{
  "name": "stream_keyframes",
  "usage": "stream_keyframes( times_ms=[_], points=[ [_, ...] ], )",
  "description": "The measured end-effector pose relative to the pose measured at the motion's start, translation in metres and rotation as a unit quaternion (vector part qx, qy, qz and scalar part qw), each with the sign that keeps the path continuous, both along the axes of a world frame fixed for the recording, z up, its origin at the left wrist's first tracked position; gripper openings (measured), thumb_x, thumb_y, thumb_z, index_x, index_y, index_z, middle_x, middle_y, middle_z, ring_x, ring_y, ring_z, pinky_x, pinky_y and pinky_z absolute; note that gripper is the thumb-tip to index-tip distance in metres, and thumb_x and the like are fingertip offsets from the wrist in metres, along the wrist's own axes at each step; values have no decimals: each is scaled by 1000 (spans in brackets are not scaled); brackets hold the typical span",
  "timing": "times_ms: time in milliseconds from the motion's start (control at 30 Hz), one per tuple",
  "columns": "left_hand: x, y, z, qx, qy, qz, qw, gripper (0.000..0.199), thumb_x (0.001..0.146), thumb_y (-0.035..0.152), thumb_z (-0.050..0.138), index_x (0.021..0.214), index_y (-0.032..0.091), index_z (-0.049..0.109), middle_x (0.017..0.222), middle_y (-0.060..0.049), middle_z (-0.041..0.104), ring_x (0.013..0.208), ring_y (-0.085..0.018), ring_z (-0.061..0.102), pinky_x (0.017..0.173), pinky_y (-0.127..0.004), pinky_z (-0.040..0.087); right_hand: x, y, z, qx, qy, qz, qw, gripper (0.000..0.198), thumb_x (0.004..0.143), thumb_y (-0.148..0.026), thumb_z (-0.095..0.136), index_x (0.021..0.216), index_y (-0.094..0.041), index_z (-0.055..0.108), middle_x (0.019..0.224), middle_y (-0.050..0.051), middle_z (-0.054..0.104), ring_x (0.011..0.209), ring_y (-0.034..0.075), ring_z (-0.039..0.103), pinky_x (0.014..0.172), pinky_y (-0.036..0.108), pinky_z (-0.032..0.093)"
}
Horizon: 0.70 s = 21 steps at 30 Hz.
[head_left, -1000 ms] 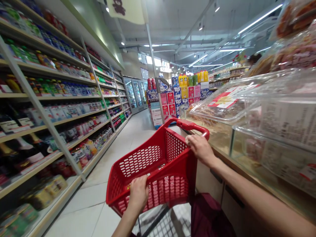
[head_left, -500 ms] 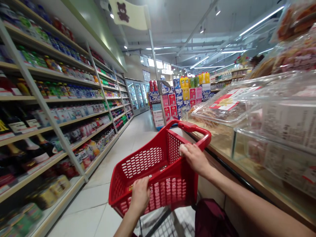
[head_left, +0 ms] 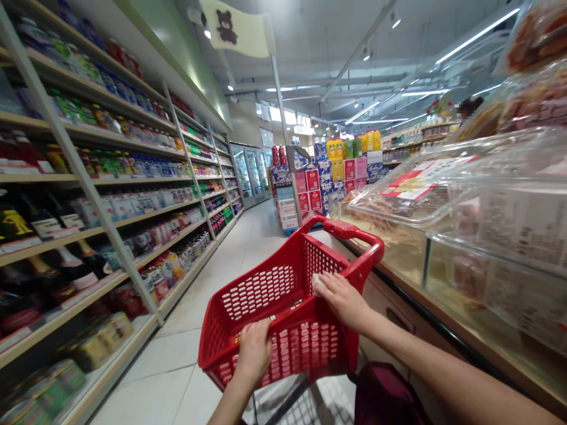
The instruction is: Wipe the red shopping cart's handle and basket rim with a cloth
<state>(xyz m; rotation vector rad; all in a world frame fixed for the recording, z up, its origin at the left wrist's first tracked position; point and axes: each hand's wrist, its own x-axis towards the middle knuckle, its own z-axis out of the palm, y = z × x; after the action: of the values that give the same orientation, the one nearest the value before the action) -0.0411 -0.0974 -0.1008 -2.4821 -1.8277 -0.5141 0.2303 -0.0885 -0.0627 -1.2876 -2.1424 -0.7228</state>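
Note:
A red plastic shopping cart [head_left: 328, 354] with perforated walls stands before me, turned sideways. My left hand [head_left: 254, 351] is closed over its near rim, the fingers bent to the inside. Farther right on that same rim rests my right hand [head_left: 341, 298], its fingers curled over the edge. A small white thing [head_left: 316, 282], too small to make out, shows at the fingertips of the right hand. The red push handle [head_left: 370, 251] rises just beyond that hand. Slots show in the cart's floor, with a small yellow patch near my left hand.
Shelves of drinks [head_left: 146, 177] run along the left. At the right is a display counter [head_left: 447, 295] with clear plastic food boxes [head_left: 416, 183]. Stacked drink cartons [head_left: 310, 192] and a post with a bear flag [head_left: 237, 29] stand ahead. Glass-door fridges [head_left: 250, 168] line the far end of the tiled aisle.
My right hand has slid left along the cart's rim, away from the handle. The left hand keeps its place on the rim. The view has shifted slightly.

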Motion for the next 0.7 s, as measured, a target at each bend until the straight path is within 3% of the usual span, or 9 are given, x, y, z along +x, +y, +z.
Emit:
stream_keyframes(
  times_ms=[67, 233, 400, 500, 633, 700],
  points=[
    [-2, 0, -1, 1, -3, 0, 1000, 40, 68, 4, 38, 102, 19, 52, 103, -4, 61, 97, -16, 51, 90, -33, 29, 10, 3, 6, 3, 2, -9, 1000, 36, 80, -10, 37, 110, -21, 54, 117, 7, 55, 110, 20, 47, 95, 39, 32],
    [0, -2, -2, 13, -14, -1, 1000, 42, 67, 2, 36, 101, 18, 53, 102, -4, 61, 98, -16, 52, 92, -34, 29, 59, 12, 31, 65, 101, -126, 985, 33, 79, -13, 38, 107, -16, 56, 113, 12, 56, 106, 25, 50, 89, 45, 37],
    [2, -4, 3, 11, -24, 0, 1000, 45, 64, 1, 36, 100, 20, 54, 100, -3, 62, 96, -15, 53, 91, -35, 31, 12, 0, 7, 37, 56, -32, 997, 39, 78, -8, 36, 111, -18, 55, 116, 10, 56, 110, 22, 47, 93, 41, 36],
    [-4, -2, 0, 15, -25, -5, 1000, 46, 64, 0, 35, 101, 19, 55, 101, -4, 62, 96, -15, 53, 91, -34, 33, -2, -4, 8, -14, 27, 20, 999, 37, 79, -9, 38, 110, -21, 54, 113, 7, 58, 105, 18, 51, 91, 38, 38],
    [-16, 6, -13, 21, -42, -29, 998, 43, 67, 3, 36, 100, 21, 55, 100, -3, 63, 95, -17, 54, 91, -38, 34, 18, 1, 24, -2, 63, -43, 997, 31, 83, -15, 37, 108, -21, 54, 110, 8, 59, 101, 20, 54, 89, 43, 39],
    [-11, 9, -17, 42, -72, -30, 996, 43, 69, 6, 36, 107, 21, 51, 109, -5, 59, 103, -19, 51, 94, -43, 32, 17, 3, 23, 15, 92, -79, 992, 30, 84, -17, 37, 107, -19, 55, 111, 10, 59, 103, 23, 54, 90, 45, 38]
  ],
)
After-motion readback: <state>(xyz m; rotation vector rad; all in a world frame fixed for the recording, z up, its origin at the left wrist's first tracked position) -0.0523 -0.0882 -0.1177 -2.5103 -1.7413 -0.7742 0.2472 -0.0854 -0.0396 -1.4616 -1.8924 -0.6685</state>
